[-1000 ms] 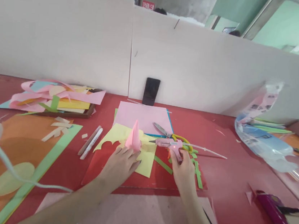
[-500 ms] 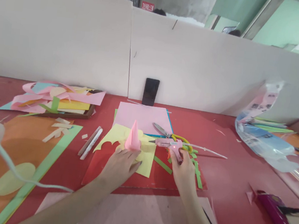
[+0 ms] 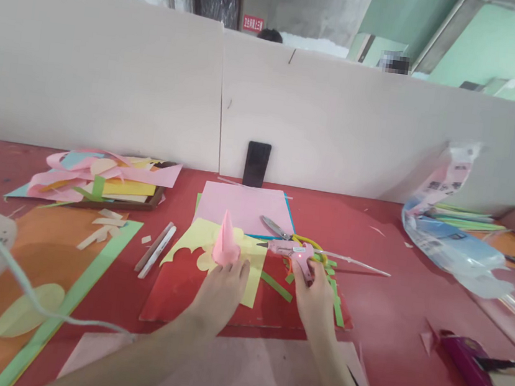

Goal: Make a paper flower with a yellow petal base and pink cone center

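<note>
A pink folded-paper cone [image 3: 225,243] stands upright on a pale yellow paper flower [image 3: 205,260], which lies over a cut yellow sheet [image 3: 253,280]. My left hand [image 3: 221,290] lies palm down just in front of the cone. Its fingers stretch forward by the cone's base and flower; whether the fingertips touch the cone I cannot tell. In my right hand [image 3: 316,297] is a pink glue gun [image 3: 292,249], gripped by its handle, nozzle pointing left toward the cone. A long glue stick [image 3: 356,263] sticks out of its back. Scissors [image 3: 276,227] with yellow handles lie behind the gun.
Beneath the work is a red board [image 3: 174,298] with green paper strips [image 3: 278,287]. Two pens [image 3: 156,252] lie left of it. A phone [image 3: 256,164] leans on the white partition [image 3: 341,122]. A scrap tray [image 3: 134,206], plastic bag [image 3: 454,236] and purple tool [image 3: 475,370] surround the area.
My left hand has shifted slightly right and toward me, uncovering more of the cone's base and the flower. The glue gun stays in my right hand, nearly still. The view has tilted up a little.
</note>
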The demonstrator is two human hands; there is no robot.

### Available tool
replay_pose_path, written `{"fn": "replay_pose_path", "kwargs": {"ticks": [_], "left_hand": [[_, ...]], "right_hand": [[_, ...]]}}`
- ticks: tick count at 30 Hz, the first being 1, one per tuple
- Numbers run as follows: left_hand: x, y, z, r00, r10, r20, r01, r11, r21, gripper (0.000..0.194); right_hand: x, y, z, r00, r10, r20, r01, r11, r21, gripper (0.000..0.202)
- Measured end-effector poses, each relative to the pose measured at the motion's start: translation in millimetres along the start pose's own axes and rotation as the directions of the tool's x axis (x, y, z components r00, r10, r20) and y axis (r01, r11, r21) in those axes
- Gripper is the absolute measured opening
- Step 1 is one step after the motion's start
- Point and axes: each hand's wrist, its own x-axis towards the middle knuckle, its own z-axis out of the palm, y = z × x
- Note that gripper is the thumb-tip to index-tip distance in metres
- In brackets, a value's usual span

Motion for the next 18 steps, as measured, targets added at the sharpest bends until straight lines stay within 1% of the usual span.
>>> {"fn": "replay_pose_path", "kwargs": {"ticks": [4, 7, 12, 16, 18], "left_hand": [[7, 17, -3.2, 0.995, -0.099, 0.031, 0.095, 0.990, 0.108, 0.039], [8, 23, -0.9, 0.990, -0.137, 0.034, 0.130, 0.980, 0.149, 0.039], [8, 21, 7.0, 0.991, -0.131, 0.014, 0.127, 0.979, 0.158, 0.039], [11, 19, 10.9, 0.992, -0.124, 0.027, 0.118, 0.982, 0.151, 0.039], [13, 18, 11.9, 0.990, -0.140, 0.029, 0.134, 0.980, 0.144, 0.039]], "right_hand": [[-1, -1, -1, 1.000, 0.025, 0.003, -0.025, 1.000, 0.008, 0.039], [-1, -2, -1, 0.999, 0.036, 0.018, -0.036, 0.999, 0.031, 0.035], [-2, -2, -1, 1.000, 0.029, 0.007, -0.030, 0.999, 0.032, 0.034], [-2, -1, 0, 1.000, 0.027, 0.014, -0.027, 0.998, 0.049, 0.034], [-2, -1, 0, 0.999, 0.027, 0.016, -0.028, 0.998, 0.049, 0.034]]}}
